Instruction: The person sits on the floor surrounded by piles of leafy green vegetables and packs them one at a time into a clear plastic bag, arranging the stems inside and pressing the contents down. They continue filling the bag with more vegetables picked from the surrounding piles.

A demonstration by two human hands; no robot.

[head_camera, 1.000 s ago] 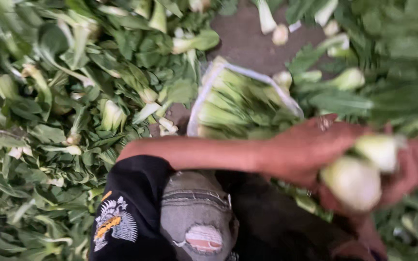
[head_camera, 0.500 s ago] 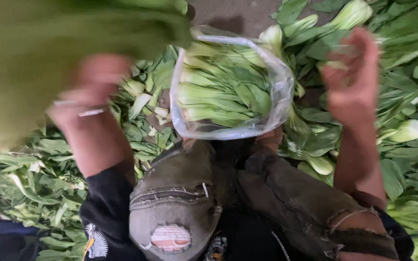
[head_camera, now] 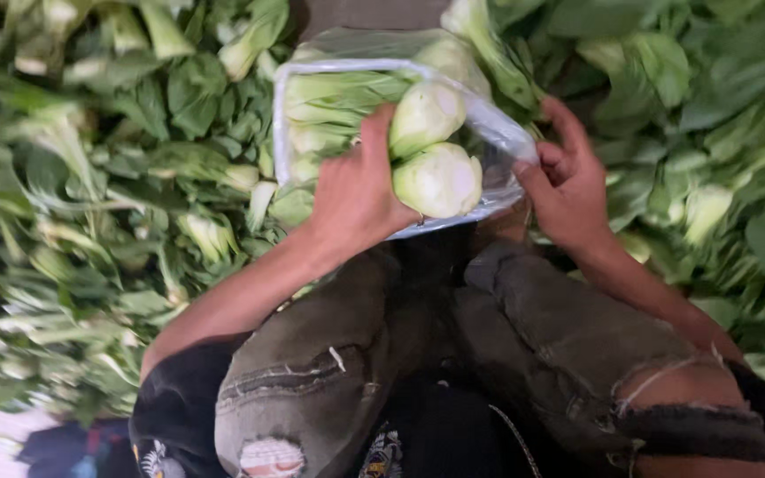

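The left hand [head_camera: 356, 190] was clamped on two bok choy [head_camera: 436, 155], pushing them stem-end out into the clear bag [head_camera: 489, 124] above the knees. The right hand [head_camera: 568, 181] pinched the bag's rim, keeping its mouth wide. The heads looked pale, plump and fresh, with loose greens [head_camera: 117, 177] heaped on both sides.

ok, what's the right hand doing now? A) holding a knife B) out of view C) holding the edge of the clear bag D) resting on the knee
C: the right hand pinches the rim of the clear bag, holding it open, while the left hand pushes bok choy into it.
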